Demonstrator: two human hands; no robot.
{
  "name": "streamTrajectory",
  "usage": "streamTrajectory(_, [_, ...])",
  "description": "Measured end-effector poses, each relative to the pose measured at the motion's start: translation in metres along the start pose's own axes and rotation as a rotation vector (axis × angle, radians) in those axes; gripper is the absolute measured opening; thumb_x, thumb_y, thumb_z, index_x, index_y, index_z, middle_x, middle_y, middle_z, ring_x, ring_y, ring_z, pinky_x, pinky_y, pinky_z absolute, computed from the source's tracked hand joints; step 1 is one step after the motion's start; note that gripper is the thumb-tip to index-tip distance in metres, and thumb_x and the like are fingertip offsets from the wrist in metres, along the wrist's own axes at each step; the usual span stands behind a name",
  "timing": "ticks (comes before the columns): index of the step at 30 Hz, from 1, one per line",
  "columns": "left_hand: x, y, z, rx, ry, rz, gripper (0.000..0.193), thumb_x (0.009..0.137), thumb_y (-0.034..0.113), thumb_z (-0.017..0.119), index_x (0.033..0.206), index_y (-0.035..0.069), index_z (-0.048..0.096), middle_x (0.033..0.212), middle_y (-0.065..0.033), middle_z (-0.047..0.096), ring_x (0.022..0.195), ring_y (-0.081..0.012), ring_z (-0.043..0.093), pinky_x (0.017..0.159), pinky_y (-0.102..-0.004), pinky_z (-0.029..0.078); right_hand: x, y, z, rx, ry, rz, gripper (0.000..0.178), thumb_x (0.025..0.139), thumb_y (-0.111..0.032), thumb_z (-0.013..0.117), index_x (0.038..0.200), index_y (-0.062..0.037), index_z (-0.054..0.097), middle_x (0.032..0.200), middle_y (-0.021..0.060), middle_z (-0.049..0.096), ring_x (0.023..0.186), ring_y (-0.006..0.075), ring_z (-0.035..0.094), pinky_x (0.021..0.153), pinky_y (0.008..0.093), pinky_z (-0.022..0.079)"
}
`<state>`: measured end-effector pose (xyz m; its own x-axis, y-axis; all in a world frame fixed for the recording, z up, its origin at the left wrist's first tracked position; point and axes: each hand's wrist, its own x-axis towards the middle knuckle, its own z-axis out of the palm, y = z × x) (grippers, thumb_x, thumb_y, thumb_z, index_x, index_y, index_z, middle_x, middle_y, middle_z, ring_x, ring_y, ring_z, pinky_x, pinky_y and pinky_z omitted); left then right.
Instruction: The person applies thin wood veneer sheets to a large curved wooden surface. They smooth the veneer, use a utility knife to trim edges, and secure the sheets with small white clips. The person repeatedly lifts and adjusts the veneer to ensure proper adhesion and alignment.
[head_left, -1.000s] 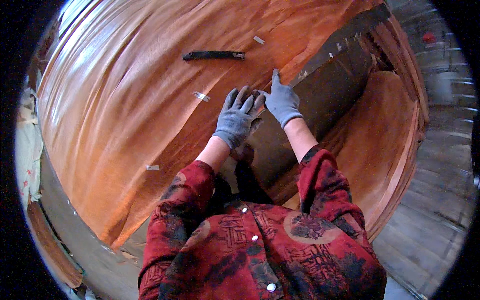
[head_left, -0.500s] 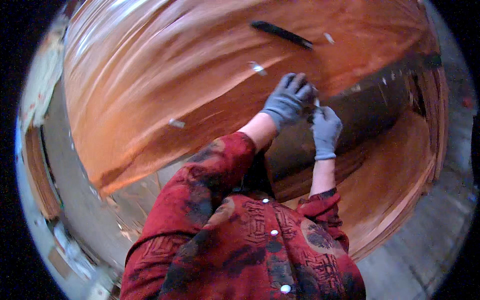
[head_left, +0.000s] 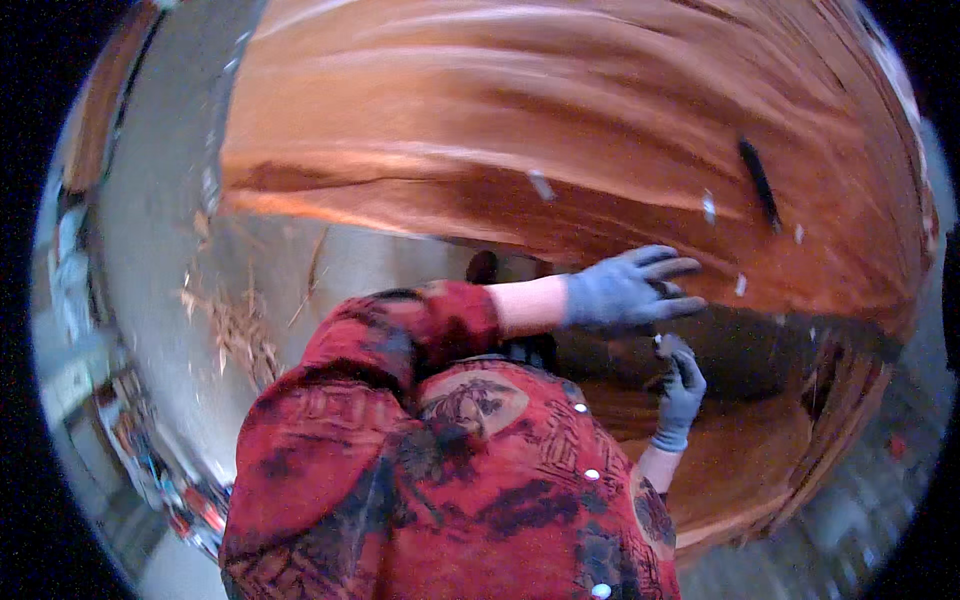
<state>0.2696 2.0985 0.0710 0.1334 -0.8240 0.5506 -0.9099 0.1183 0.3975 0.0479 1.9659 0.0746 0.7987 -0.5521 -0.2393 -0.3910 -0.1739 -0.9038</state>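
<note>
My left hand (head_left: pixel 635 287), in a grey glove, reaches over the near edge of a broad orange-brown sheet (head_left: pixel 450 110) that looks like wood veneer. Its fingers are spread and nothing shows between them. Below it, my gloved right hand (head_left: pixel 682 390) has its fingers curled together in front of a dark gap beside the sheet. A small white spot shows at its fingertips, too blurred to name. Several pale tape-like pieces, one of them a white strip (head_left: pixel 709 206), lie on the sheet. A long black object (head_left: pixel 760 186) rests there too, its kind unclear.
Another brown sheet layer (head_left: pixel 740 470) lies below the dark gap. On the grey floor to the left is a heap of thin wood scraps (head_left: pixel 240 335). A stack of brown boards (head_left: pixel 100 110) stands at the far left.
My hands, close together before around a small white piece, are now apart. The left hand's fingers have spread. The view has turned, so the sheet and black object appear farther right.
</note>
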Motion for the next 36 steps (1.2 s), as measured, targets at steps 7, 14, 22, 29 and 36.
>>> streamTrajectory(7, [-0.237, -0.048, -0.163, 0.609, 0.297, -0.832, 0.072, 0.083, 0.029, 0.058, 0.141, 0.006, 0.021, 0.141, -0.0057, 0.038, 0.136, -0.0366, 0.014, 0.11, -0.0455, 0.013, 0.04, -0.091, 0.085, 0.104, -0.367, 0.116, 0.013, 0.087, -0.005, 0.056, 0.095, 0.0029, 0.061, 0.081, 0.0072, 0.065, 0.069, 0.0112, 0.058, 0.061, 0.0223, 0.045])
streamTrajectory(14, [-0.312, -0.07, -0.193, 0.787, 0.143, -1.166, 0.064, 0.086, 0.034, 0.052, 0.142, 0.015, 0.026, 0.144, -0.0006, 0.034, 0.136, -0.0324, 0.018, 0.109, -0.0477, 0.012, 0.096, -0.151, 0.207, -0.145, -0.87, -0.282, 0.016, 0.079, 0.003, 0.055, 0.095, 0.0027, 0.06, 0.086, 0.0102, 0.063, 0.079, 0.0165, 0.06, 0.071, 0.026, 0.048])
streamTrajectory(22, [-0.307, -0.074, -0.188, 0.799, 0.264, -1.114, 0.048, 0.085, 0.031, 0.051, 0.131, 0.021, 0.046, 0.141, -0.0008, 0.037, 0.135, -0.03, 0.022, 0.109, -0.0483, 0.012, 0.114, -0.193, 0.358, -0.199, -1.023, -0.17, 0.014, 0.084, -0.01, 0.056, 0.09, 0.0006, 0.062, 0.068, 0.0061, 0.061, 0.066, 0.0128, 0.06, 0.061, 0.0272, 0.048])
streamTrajectory(29, [-0.309, -0.07, -0.189, 0.724, 0.38, -1.105, 0.053, 0.08, 0.028, 0.057, 0.131, 0.02, 0.045, 0.137, -0.005, 0.042, 0.129, -0.0339, 0.031, 0.108, -0.0522, 0.014, 0.119, -0.176, 0.432, -0.53, -0.779, -0.238, 0.036, 0.079, -0.037, 0.056, 0.081, -0.0033, 0.068, 0.073, 0.0168, 0.065, 0.071, 0.0288, 0.064, 0.068, 0.0386, 0.049])
streamTrajectory(36, [-0.302, -0.064, -0.201, 0.761, 0.246, -1.067, 0.045, 0.078, 0.028, 0.059, 0.123, 0.033, 0.053, 0.137, -0.0065, 0.04, 0.128, -0.0373, 0.03, 0.107, -0.0541, 0.015, 0.12, -0.204, 0.44, -0.969, -0.794, -0.405, 0.048, 0.078, -0.05, 0.052, 0.081, -0.0044, 0.069, 0.082, 0.0194, 0.065, 0.083, 0.0344, 0.063, 0.075, 0.0431, 0.049])
